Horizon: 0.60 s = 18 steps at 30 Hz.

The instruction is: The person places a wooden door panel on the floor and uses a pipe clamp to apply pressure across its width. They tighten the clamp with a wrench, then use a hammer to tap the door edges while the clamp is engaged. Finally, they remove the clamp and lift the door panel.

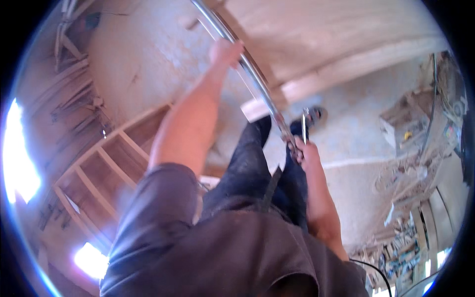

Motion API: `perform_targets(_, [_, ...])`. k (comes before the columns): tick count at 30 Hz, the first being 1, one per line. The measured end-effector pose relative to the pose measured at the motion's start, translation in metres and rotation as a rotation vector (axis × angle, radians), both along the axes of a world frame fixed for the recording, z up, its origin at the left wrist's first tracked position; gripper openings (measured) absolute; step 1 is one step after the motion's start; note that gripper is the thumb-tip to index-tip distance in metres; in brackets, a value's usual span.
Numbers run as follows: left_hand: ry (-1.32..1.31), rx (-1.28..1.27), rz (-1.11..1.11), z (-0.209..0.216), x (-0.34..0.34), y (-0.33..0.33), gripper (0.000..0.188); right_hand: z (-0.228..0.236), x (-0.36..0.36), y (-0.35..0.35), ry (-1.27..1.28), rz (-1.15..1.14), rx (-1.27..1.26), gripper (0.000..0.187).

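Pipe clamp (257, 79) runs from the frame's top edge to right of centre, left hand (226, 53) closed around its tube, right hand (308, 153) gripping its lower end. A slackened grip could swing it into the wooden panel (341, 34). Its far end is cut off; the lower fittings blur.

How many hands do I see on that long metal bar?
2: the left hand partway along the metal bar, the right hand at its lower end. No others show.
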<state>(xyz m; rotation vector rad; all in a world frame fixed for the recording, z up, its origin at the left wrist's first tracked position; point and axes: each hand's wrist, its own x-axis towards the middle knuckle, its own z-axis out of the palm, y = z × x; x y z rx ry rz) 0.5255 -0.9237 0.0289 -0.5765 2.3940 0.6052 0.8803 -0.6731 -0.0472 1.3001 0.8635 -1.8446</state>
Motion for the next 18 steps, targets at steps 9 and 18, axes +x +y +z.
perform_targets(9, [-0.02,0.141,0.251,0.01,-0.005,-0.009,0.037,0.074,0.031,-0.032,0.152,0.273,0.665,0.028])
perform_targets(18, [0.001,0.162,0.2,0.009,-0.007,-0.002,0.034,0.049,0.047,-0.037,0.226,0.244,0.982,0.023])
